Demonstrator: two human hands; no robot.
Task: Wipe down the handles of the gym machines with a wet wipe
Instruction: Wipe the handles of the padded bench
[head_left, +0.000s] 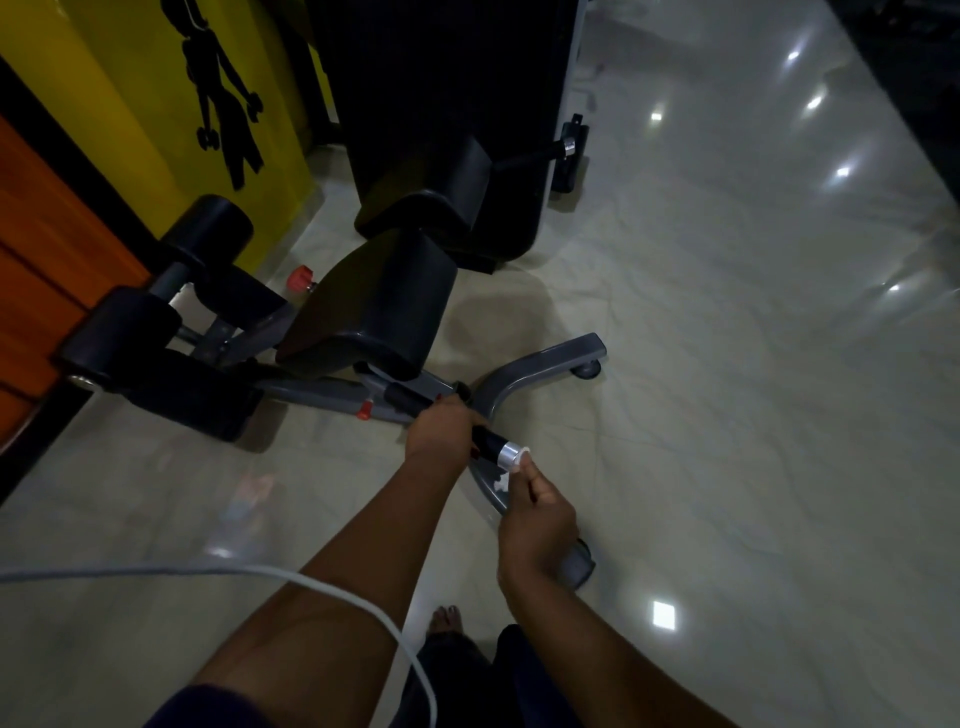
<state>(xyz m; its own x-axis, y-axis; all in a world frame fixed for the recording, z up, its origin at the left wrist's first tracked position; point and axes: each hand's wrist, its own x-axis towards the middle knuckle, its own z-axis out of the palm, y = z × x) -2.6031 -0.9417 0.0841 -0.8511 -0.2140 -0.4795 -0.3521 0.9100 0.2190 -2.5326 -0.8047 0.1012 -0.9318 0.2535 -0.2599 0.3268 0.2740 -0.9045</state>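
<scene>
In the head view, both forearms are stretching forward and down toward a low machine (374, 306) standing on the glossy floor (727, 364). The left hand (441, 431) is lying knuckles up, its fingers clenching round the black handle (405, 401) near the middle of the grip. The handle is jutting toward the person from the grey frame (545, 366) and ending in a silver cap (508, 453). The right hand (540, 512) is sitting just beside that cap with the wrist bent. Its thumb and fingers are pinching a white wipe (521, 460) and pressing it against the cap's end. In the dim light the wipe seems to be partly bunched inside the hand. A white cable (311, 577) is crossing over the left forearm.
</scene>
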